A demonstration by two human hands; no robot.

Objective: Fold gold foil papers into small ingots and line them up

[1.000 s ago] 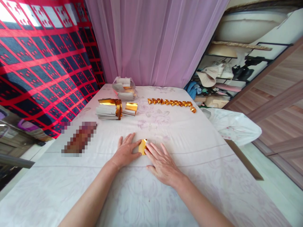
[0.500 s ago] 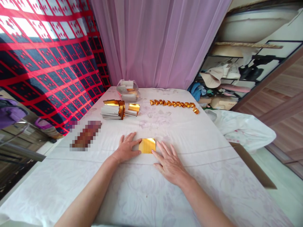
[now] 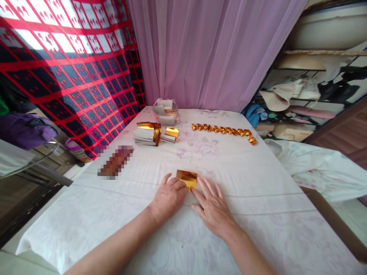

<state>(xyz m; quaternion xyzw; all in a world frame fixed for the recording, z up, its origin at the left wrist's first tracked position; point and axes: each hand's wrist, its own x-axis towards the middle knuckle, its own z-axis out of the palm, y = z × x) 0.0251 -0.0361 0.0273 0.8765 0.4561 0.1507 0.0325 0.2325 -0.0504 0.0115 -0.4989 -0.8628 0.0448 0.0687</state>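
Pressing: left hand, fingers curled, is pinching gold foil sheet at its 7 o'clock corner.
Resting: right hand is lying flat, open, fingertips touching foil on table.

I can read no text, label, brand, number or sign anywhere in this view. The gold foil sheet under my hands is plain and reflective, with no print. The stacked sheets farther back show only blank white and gold faces. The red and dark patterned cloth carries small repeated motifs, not letters. One patch on the bench is pixelated and unreadable.
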